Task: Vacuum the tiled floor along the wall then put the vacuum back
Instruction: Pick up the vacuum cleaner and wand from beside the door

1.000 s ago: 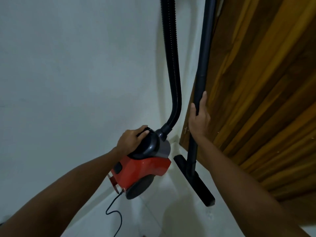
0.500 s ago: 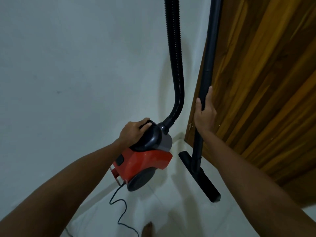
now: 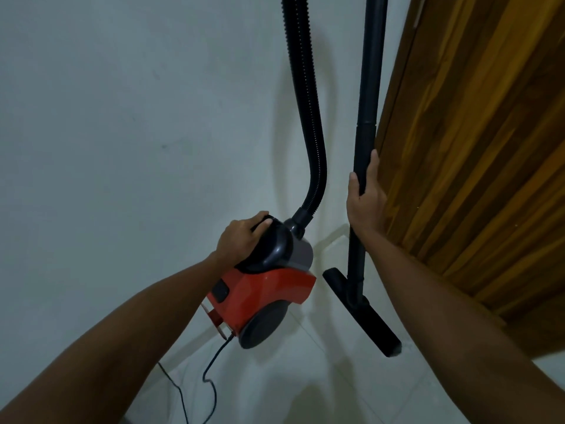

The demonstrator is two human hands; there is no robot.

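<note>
A red and black canister vacuum (image 3: 266, 289) hangs tilted near the white wall, just above the tiled floor (image 3: 305, 387). My left hand (image 3: 241, 237) grips its black top handle. A ribbed black hose (image 3: 308, 117) rises from the canister out of the top of the view. My right hand (image 3: 365, 197) holds the upright black wand (image 3: 368, 87), thumb on its left side and fingers behind it. The flat floor nozzle (image 3: 367, 316) at the wand's foot sits at the base of the wooden door.
A brown wooden door (image 3: 474, 148) fills the right side, close behind the wand. The white wall (image 3: 122, 117) covers the left. A black power cord (image 3: 211, 381) trails from the vacuum's rear across the pale floor tiles.
The vacuum, wand and both hands kept their grips while the view shifted slightly. The foot glimpsed at the bottom edge half a second ago is gone from view.
</note>
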